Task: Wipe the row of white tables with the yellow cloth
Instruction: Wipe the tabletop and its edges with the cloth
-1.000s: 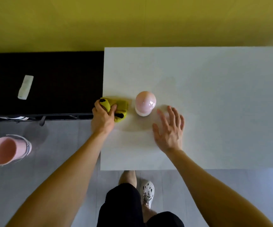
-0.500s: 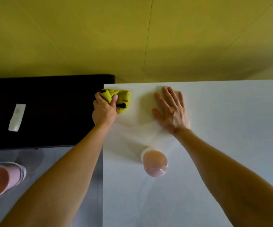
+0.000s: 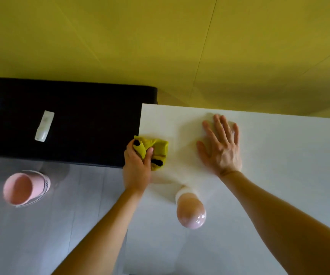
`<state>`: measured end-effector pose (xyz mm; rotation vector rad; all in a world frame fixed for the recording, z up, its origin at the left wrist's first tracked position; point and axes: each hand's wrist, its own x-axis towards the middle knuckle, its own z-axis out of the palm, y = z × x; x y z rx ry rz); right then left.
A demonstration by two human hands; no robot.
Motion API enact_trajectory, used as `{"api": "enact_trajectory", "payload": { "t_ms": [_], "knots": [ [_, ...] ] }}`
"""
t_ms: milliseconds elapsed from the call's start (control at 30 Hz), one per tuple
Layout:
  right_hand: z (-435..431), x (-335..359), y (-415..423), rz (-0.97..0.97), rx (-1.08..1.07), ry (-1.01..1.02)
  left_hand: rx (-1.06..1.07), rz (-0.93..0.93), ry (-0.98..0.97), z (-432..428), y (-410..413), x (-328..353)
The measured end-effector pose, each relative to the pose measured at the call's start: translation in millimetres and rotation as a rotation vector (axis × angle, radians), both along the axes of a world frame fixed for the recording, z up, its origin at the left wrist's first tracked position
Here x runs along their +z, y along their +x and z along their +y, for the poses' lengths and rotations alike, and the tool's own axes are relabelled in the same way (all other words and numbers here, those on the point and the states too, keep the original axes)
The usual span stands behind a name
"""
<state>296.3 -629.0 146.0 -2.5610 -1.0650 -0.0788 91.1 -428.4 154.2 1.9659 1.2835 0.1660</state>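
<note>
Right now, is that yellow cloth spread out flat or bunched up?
Bunched up: the yellow cloth is a crumpled wad, gripped by the left hand at the white table's left edge.

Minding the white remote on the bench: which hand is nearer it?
Left. The left hand grips the cloth at the table edge right of the remote; the right hand lies flat farther right.

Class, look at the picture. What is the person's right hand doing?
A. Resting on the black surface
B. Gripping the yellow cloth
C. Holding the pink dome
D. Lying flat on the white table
D: the right hand lies with fingers spread flat on the table, touching nothing else, while the left hand grips the cloth.
</note>
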Motion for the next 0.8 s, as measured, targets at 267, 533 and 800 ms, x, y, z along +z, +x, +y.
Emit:
{"api": "enact_trajectory", "payload": {
  "t_ms": [267,533,800],
  "knots": [
    [1.1,1.6,0.9,0.037,0.014,0.012,0.0,0.065,-0.046,-9.1,-27.3,6.3],
    [1.0,-0.5,-0.5,0.049,-0.004,0.043,-0.368,-0.086,0.508,81.3,107.1,55.5],
    [3.6,1.4,-3.6,0.105,-0.035,0.104,-0.913,0.019,0.489,62.8,140.9,57.8]
  ]
}}
